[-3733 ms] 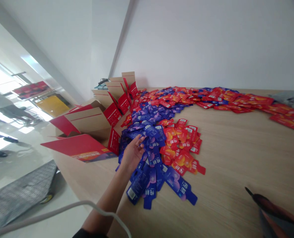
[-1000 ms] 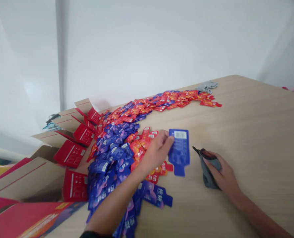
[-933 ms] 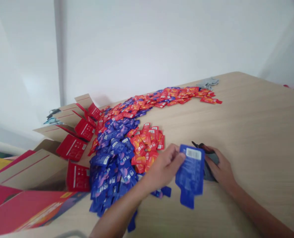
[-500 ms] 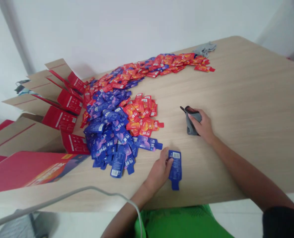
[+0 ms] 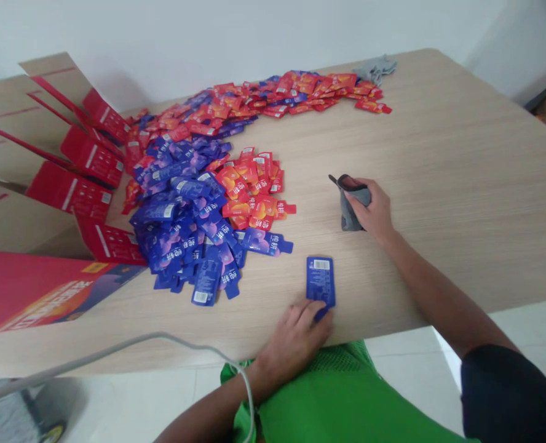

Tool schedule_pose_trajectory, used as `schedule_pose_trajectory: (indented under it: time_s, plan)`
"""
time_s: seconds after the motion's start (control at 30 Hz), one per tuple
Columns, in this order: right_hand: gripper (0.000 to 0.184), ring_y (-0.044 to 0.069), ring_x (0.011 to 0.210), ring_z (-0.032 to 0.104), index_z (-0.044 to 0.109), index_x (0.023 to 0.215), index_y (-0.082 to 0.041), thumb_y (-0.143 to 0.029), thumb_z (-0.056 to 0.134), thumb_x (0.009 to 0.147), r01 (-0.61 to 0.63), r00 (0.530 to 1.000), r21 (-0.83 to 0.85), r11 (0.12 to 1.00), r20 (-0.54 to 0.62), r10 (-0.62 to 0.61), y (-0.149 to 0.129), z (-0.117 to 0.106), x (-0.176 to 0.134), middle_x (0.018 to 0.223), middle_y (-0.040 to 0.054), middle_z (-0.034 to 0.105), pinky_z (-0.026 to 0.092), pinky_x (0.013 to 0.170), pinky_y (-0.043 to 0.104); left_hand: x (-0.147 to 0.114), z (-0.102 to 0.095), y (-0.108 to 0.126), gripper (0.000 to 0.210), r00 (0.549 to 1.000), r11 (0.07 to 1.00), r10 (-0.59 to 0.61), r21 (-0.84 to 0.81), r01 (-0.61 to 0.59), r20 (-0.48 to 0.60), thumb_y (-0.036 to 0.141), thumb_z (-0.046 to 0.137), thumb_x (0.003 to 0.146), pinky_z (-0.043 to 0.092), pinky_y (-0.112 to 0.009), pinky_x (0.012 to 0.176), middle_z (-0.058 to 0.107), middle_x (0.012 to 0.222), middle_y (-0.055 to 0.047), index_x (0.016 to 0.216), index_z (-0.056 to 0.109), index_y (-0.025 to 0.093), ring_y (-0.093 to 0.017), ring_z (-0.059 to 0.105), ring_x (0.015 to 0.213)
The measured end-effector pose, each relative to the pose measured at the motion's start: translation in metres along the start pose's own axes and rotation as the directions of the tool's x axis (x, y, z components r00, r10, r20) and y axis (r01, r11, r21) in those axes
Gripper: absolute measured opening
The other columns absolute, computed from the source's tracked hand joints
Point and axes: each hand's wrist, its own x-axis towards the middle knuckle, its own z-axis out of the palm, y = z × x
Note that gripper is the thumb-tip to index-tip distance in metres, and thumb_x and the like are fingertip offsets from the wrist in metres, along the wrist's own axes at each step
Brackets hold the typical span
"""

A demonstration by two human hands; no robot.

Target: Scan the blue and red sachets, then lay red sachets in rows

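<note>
"Where is the left hand (image 5: 296, 337)?"
"At the edge of the table (image 5: 462, 203), touching a blue pouch (image 5: 320, 281); whether it pinches, I cannot tell."
"And the right hand (image 5: 375, 209)?"
"Farther, apart, clamped on grey cloth (image 5: 350, 219)."

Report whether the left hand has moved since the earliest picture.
Yes: the left hand moved right, off the blue sachet pile, to the table's near edge, where it touches a single blue sachet.

On the surface (image 5: 439, 184), one pouch (image 5: 320, 282) lies partly under my left hand (image 5: 297, 337), heaped pouches (image 5: 185, 206) to its left, boxes (image 5: 86, 157) left of those, and, farther back, a cloth (image 5: 350, 219) in my right hand (image 5: 374, 212).
</note>
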Motion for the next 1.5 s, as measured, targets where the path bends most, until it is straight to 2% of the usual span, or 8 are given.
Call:
schedule_pose_trajectory:
  time_s: [0.17, 0.37, 0.43, 0.77, 0.97, 1.03, 1.2, 1.5]
  plan:
    - [0.040, 0.032, 0.116, 0.068, 0.063, 0.132, -0.026, -0.033, 0.066, 0.093, 0.177, 0.938, -0.005, 0.984, 0.305, -0.167, -0.058, -0.034, -0.038, 0.127, 0.0105, 0.073, 0.054, 0.101, 0.049, -0.008, 0.005, -0.004, 0.035, 0.993, 0.994, 0.110, 0.029, -0.109, -0.035, 0.030, 0.058, 0.107, 0.056, -0.041, 0.108, 0.067, 0.147, -0.009, 0.140, 0.065, 0.018, -0.025, 0.062, 0.132]
    - [0.040, 0.029, 0.111, 0.065, 0.062, 0.136, -0.021, -0.021, 0.061, 0.096, 0.526, 0.511, 0.142, 0.838, 0.735, -0.445, -0.108, -0.035, -0.111, 0.123, 0.0104, 0.073, 0.051, 0.097, 0.046, -0.011, -0.007, -0.008, 0.035, 0.983, 0.983, 0.183, 0.002, -0.183, 0.013, 0.018, 0.050, 0.109, 0.052, -0.039, 0.115, 0.072, 0.141, -0.010, 0.140, 0.065, 0.014, -0.021, 0.067, 0.129]
    - [0.034, 0.028, 0.108, 0.065, 0.064, 0.132, -0.021, -0.020, 0.060, 0.098, 0.553, 0.455, 0.134, 0.823, 0.779, -0.432, -0.109, -0.028, -0.122, 0.120, 0.0093, 0.073, 0.050, 0.096, 0.045, -0.012, -0.010, -0.007, 0.036, 0.983, 0.983, 0.183, 0.005, -0.183, 0.022, 0.016, 0.047, 0.109, 0.053, -0.037, 0.113, 0.074, 0.138, -0.010, 0.140, 0.065, 0.012, -0.019, 0.070, 0.122]
    - [0.046, 0.033, 0.111, 0.063, 0.064, 0.133, -0.019, -0.022, 0.075, 0.088, 0.531, 0.591, -0.066, 0.845, 0.743, -0.314, -0.069, 0.012, -0.052, 0.122, 0.0134, 0.070, 0.050, 0.096, 0.048, -0.016, -0.004, -0.006, 0.036, 0.982, 0.979, 0.186, 0.082, -0.185, -0.010, 0.018, 0.046, 0.110, 0.052, -0.037, 0.111, 0.067, 0.149, -0.007, 0.140, 0.066, 0.014, -0.023, 0.061, 0.140]
    - [0.052, 0.035, 0.122, 0.061, 0.057, 0.143, -0.024, -0.021, 0.063, 0.091, 0.368, 0.827, -0.097, 0.925, 0.488, -0.278, -0.091, -0.024, -0.041, 0.132, 0.0125, 0.068, 0.049, 0.105, 0.052, -0.019, 0.005, -0.006, 0.033, 0.987, 0.988, 0.155, 0.025, -0.154, -0.044, 0.020, 0.052, 0.109, 0.051, -0.039, 0.113, 0.066, 0.150, -0.006, 0.139, 0.066, 0.016, -0.022, 0.059, 0.143]
    - [0.050, 0.033, 0.119, 0.063, 0.058, 0.142, -0.025, -0.023, 0.062, 0.092, 0.393, 0.769, -0.006, 0.919, 0.549, -0.326, -0.107, -0.036, -0.066, 0.131, 0.0114, 0.070, 0.050, 0.103, 0.049, -0.019, 0.008, -0.006, 0.032, 0.988, 0.991, 0.137, -0.003, -0.137, -0.066, 0.025, 0.056, 0.108, 0.052, -0.039, 0.112, 0.068, 0.147, -0.006, 0.137, 0.067, 0.017, -0.022, 0.061, 0.140]
    - [0.035, 0.027, 0.108, 0.066, 0.065, 0.131, -0.024, -0.021, 0.061, 0.097, 0.464, 0.494, 0.135, 0.875, 0.781, -0.383, -0.115, -0.032, -0.127, 0.121, 0.0086, 0.074, 0.052, 0.096, 0.042, -0.019, 0.009, -0.004, 0.027, 0.993, 0.992, 0.096, -0.079, -0.102, -0.068, 0.028, 0.058, 0.108, 0.057, -0.035, 0.101, 0.079, 0.129, -0.004, 0.130, 0.070, 0.019, -0.018, 0.076, 0.110]
    - [0.045, 0.034, 0.114, 0.064, 0.066, 0.133, -0.019, -0.019, 0.072, 0.088, 0.488, 0.646, -0.114, 0.865, 0.714, -0.270, -0.076, 0.007, -0.050, 0.124, 0.0144, 0.070, 0.051, 0.098, 0.048, -0.017, 0.009, -0.004, 0.036, 0.992, 0.995, 0.095, 0.002, -0.095, -0.089, 0.033, 0.060, 0.108, 0.048, -0.038, 0.118, 0.068, 0.147, -0.008, 0.138, 0.066, 0.015, -0.022, 0.060, 0.141]
